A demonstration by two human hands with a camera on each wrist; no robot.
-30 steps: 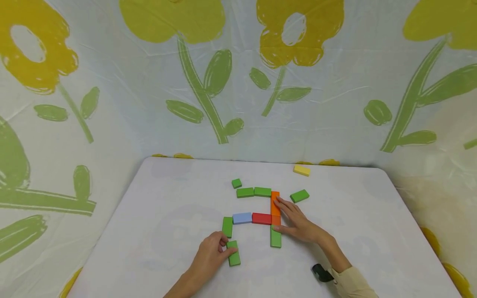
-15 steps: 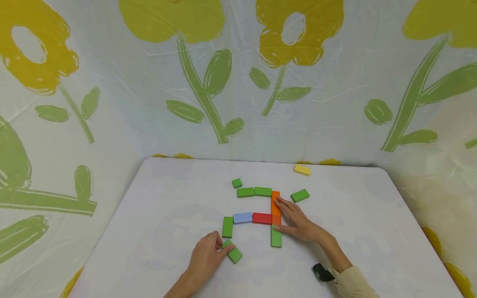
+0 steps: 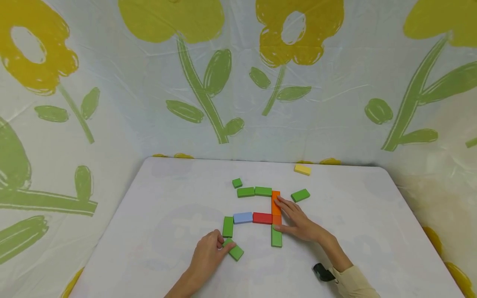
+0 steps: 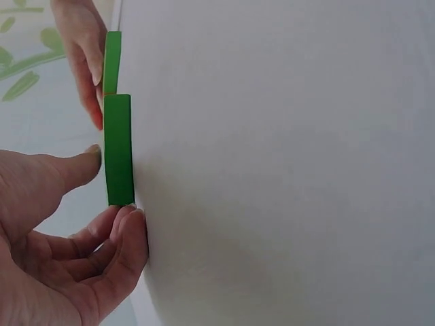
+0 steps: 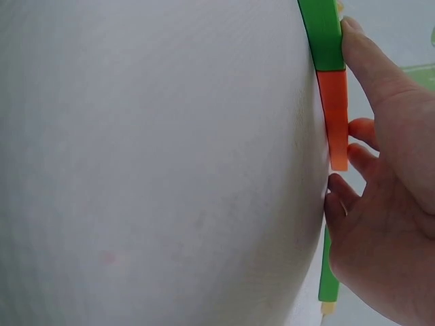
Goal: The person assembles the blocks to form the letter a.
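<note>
My left hand [image 3: 206, 250] is at the near left of the layout, holding a green block [image 3: 235, 251] that lies at a slant. In the left wrist view the thumb rests on top of that green block [image 4: 119, 149] and curled fingers meet its end. Just beyond stands another green block [image 3: 228, 227]. My right hand [image 3: 302, 225] rests with loosely spread fingers on the right-hand column. Its fingertips touch an orange block [image 3: 275, 203], and the thumb touches the top of a green block [image 3: 276, 238]. A red block [image 3: 262, 218] and a light blue block [image 3: 243, 217] run leftward from the column.
Two green blocks [image 3: 246, 192] form a row at the column's far end. Loose pieces lie beyond: a small green block [image 3: 237, 183], a green block [image 3: 300, 195] and a yellow block [image 3: 302, 169]. A black object [image 3: 323, 272] is by the right sleeve. Flowered cloth [image 3: 316, 124] encloses the white table [image 3: 167, 186].
The green block at my left hand has turned from nearly straight to slanted, its near end swinging right and slightly away. My left hand has shifted a little left. The right hand stays put.
</note>
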